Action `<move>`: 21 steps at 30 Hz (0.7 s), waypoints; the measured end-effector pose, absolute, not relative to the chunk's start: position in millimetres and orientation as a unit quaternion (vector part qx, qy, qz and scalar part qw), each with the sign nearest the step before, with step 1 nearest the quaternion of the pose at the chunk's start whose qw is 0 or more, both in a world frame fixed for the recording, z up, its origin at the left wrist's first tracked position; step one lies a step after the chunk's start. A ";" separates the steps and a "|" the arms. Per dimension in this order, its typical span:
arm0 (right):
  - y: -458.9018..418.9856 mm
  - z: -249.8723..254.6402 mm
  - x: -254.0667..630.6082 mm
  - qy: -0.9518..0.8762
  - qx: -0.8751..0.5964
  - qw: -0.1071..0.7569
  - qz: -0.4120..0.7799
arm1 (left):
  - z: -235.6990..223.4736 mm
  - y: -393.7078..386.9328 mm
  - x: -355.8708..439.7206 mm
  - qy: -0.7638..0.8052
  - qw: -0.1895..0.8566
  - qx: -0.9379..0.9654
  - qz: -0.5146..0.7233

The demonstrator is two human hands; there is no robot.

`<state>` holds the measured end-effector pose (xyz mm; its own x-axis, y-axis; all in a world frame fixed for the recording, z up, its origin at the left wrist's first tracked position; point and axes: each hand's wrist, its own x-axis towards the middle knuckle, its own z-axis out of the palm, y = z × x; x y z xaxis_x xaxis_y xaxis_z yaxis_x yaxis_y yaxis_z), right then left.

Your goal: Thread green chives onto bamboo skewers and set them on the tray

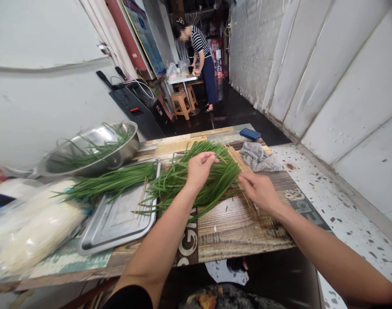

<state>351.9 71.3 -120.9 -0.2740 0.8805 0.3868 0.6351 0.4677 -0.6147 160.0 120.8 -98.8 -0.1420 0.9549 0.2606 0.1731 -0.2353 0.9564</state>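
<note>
A loose pile of green chives (196, 180) lies across the wooden tabletop (234, 227). My left hand (199, 168) rests on top of the pile, fingers curled around some stalks near their far ends. My right hand (259, 189) is at the pile's right edge, fingers pinched on a thin bamboo skewer (247, 198). More skewers (236, 158) lie in a bundle just beyond the chives.
A metal tray (118, 219) with another chive bunch (108, 183) sits at left, behind it a steel bowl (92, 150) with more chives. Bagged white noodles (37, 227) at far left. A grey rag (256, 155) and blue object (250, 134) lie at the table's far end. A person stands in the background (200, 56).
</note>
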 end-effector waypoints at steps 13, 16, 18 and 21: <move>71.4 -121.4 351.2 -0.781 -0.481 0.358 0.174 | -102.5 120.9 160.0 0.499 0.334 0.572 0.559; 71.6 -121.8 351.4 -0.780 -0.484 0.359 0.170 | -103.1 120.9 159.9 0.498 0.331 0.575 0.559; 71.8 -122.2 351.7 -0.779 -0.484 0.361 0.168 | -103.8 121.2 159.8 0.497 0.330 0.576 0.559; 71.5 -122.1 351.8 -0.779 -0.483 0.362 0.172 | -104.9 121.8 159.9 0.501 0.326 0.580 0.553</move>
